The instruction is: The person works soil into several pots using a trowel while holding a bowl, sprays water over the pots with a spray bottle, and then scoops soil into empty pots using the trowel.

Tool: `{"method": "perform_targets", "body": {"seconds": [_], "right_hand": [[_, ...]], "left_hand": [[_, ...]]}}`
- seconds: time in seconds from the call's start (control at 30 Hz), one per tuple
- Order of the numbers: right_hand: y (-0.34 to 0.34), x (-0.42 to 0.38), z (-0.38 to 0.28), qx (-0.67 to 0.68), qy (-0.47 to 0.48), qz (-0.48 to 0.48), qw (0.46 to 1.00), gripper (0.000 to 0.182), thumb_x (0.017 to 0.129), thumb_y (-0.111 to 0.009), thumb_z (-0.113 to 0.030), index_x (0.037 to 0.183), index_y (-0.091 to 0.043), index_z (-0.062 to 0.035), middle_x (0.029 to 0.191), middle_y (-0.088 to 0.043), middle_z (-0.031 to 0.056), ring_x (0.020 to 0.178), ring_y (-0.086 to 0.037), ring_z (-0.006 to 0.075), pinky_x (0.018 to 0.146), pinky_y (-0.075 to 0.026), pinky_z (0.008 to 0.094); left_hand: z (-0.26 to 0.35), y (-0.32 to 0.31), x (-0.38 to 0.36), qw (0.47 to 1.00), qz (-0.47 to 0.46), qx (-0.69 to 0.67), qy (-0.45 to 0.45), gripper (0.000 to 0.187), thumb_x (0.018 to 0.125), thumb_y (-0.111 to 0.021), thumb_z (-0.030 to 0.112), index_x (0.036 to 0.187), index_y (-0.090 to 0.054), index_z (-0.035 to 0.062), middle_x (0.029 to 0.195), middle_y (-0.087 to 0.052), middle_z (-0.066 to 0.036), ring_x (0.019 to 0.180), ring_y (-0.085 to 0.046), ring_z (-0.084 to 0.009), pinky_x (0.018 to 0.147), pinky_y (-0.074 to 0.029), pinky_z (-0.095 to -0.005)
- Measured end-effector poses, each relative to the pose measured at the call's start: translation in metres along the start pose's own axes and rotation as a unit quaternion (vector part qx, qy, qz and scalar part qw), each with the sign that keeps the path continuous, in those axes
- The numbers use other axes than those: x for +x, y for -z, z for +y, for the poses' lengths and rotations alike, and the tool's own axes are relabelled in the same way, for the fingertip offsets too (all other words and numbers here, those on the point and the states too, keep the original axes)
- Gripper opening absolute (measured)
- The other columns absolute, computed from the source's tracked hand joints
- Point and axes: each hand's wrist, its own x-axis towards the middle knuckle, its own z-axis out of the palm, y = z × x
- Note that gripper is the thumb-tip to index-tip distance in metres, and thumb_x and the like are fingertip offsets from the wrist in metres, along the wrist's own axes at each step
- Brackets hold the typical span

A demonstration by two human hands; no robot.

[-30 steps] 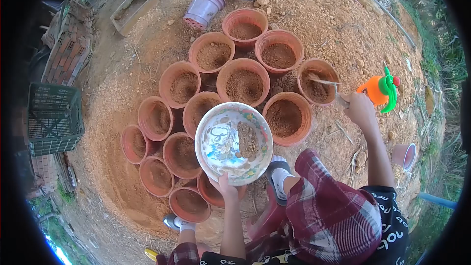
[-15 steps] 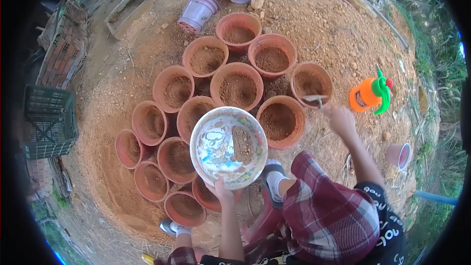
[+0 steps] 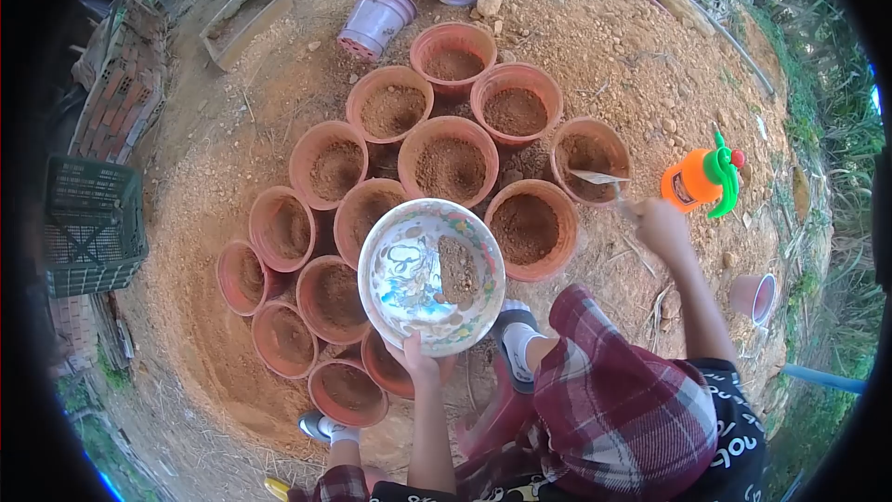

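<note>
- Trowel (image 3: pixel 595 177): one, handle clasped in right hand (image 3: pixel 658 225), blade left of grip.
- Bowl (image 3: pixel 407 274): one, rim gripped by left hand (image 3: pixel 415 355).
- Reddish pots (image 3: pixel 539 270): fourteen visible, left of right grip.
- Sprayer (image 3: pixel 689 178): one, right of it, label unreadable.

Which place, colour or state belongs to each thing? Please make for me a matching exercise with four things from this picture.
Column one:
1. Bowl
2. Trowel
3. Spray bottle
4. Crate

Column two:
A. Orange, with a green top
B. At the far left of the view
C. In the left hand, with soil inside
D. In the right hand, blade at the opening of a reddish pot

Pairs: 1-C, 2-D, 3-A, 4-B
</note>
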Motion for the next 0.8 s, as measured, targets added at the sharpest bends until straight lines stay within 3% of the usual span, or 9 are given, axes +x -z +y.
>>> {"method": "perform_targets", "body": {"seconds": [0.1,0.23,0.3,0.33,0.4,0.63,0.7,0.73,0.8], "right_hand": [[0.062,-0.005,0.003,-0.053,0.034,-0.046,0.997,0.043,0.068,-0.057,-0.004,0.103,-0.065,-0.0264,0.069,-0.060,0.0137,0.066,-0.060,0.0313,0.064,-0.048,0.0399],[0.013,0.007,0.005,-0.053,0.005,-0.077,0.996,0.040,0.068,-0.059,-0.006,0.102,-0.065,-0.0259,0.069,-0.060,0.0149,0.065,-0.060,0.0314,0.063,-0.047,0.0408],[-0.036,0.003,0.003,-0.009,-0.020,0.041,0.999,0.037,0.068,-0.061,-0.009,0.102,-0.066,-0.0226,0.070,-0.060,0.0164,0.066,-0.060,0.0319,0.063,-0.047,0.0417],[-0.035,-0.001,0.002,-0.012,-0.014,0.037,0.999,0.037,0.068,-0.061,-0.009,0.102,-0.066,-0.0226,0.070,-0.060,0.0164,0.066,-0.060,0.0319,0.063,-0.047,0.0417],[-0.023,-0.023,-0.005,0.007,-0.033,0.030,0.999,0.019,0.080,-0.054,-0.018,0.093,-0.067,-0.0172,0.072,-0.060,0.0148,0.069,-0.060,0.0317,0.063,-0.047,0.0418],[0.062,-0.052,0.011,0.079,0.007,0.022,0.997,0.038,0.068,-0.064,-0.010,0.105,-0.063,-0.0122,0.072,-0.061,0.0159,0.067,-0.061,0.0300,0.065,-0.047,0.0392],[0.098,-0.061,-0.001,0.219,-0.019,-0.057,0.974,0.042,0.067,-0.065,-0.010,0.109,-0.062,-0.0101,0.068,-0.061,0.0128,0.057,-0.060,0.0215,0.059,-0.047,0.0346],[0.112,-0.066,-0.009,0.293,-0.046,-0.115,0.948,0.040,0.073,-0.061,-0.011,0.112,-0.058,-0.0045,0.061,-0.056,0.0070,0.050,-0.054,0.0120,0.050,-0.045,0.0284],[0.124,-0.065,-0.024,0.348,-0.009,-0.182,0.920,0.040,0.076,-0.059,-0.012,0.115,-0.055,-0.0029,0.059,-0.054,0.0050,0.048,-0.052,0.0099,0.046,-0.044,0.0261]], "left_hand": [[-0.001,0.003,0.003,1.000,0.016,0.004,0.012,0.064,0.074,-0.047,0.014,0.131,-0.026,-0.0050,0.131,-0.036,-0.018,0.117,-0.040,-0.0277,0.099,-0.032,-0.0375],[-0.013,0.017,0.010,0.999,-0.013,0.026,-0.025,0.064,0.073,-0.049,0.015,0.131,-0.028,-0.0053,0.130,-0.037,-0.018,0.116,-0.040,-0.0279,0.098,-0.032,-0.0375],[-0.008,0.013,0.014,0.999,-0.029,0.008,-0.030,0.064,0.073,-0.049,0.015,0.130,-0.028,-0.0054,0.130,-0.037,-0.018,0.116,-0.041,-0.0277,0.098,-0.033,-0.0375],[-0.008,0.013,0.012,0.999,-0.040,-0.003,-0.033,0.064,0.073,-0.049,0.016,0.130,-0.029,-0.0055,0.129,-0.038,-0.017,0.115,-0.041,-0.0276,0.098,-0.033,-0.0375],[-0.008,0.013,0.011,0.999,-0.019,0.009,-0.031,0.064,0.073,-0.049,0.016,0.130,-0.029,-0.0056,0.129,-0.038,-0.017,0.115,-0.041,-0.0275,0.097,-0.033,-0.0375],[-0.011,0.012,0.026,0.997,-0.004,-0.001,-0.072,0.066,0.073,-0.050,0.017,0.131,-0.027,-0.0053,0.131,-0.036,-0.018,0.117,-0.040,-0.0279,0.098,-0.033,-0.0375],[-0.011,0.012,0.029,0.996,0.003,0.010,-0.083,0.068,0.073,-0.050,0.017,0.132,-0.025,-0.0053,0.132,-0.035,-0.018,0.119,-0.039,-0.0282,0.099,-0.032,-0.0375],[-0.009,0.012,0.033,0.994,-0.020,0.021,-0.108,0.070,0.073,-0.050,0.017,0.133,-0.023,-0.0053,0.133,-0.033,-0.018,0.120,-0.038,-0.0286,0.100,-0.032,-0.0377],[-0.006,0.011,0.043,0.983,-0.072,0.048,-0.163,0.078,0.071,-0.054,0.018,0.136,-0.017,-0.0054,0.135,-0.030,-0.021,0.124,-0.034,-0.0301,0.103,-0.026,-0.0399]]}}
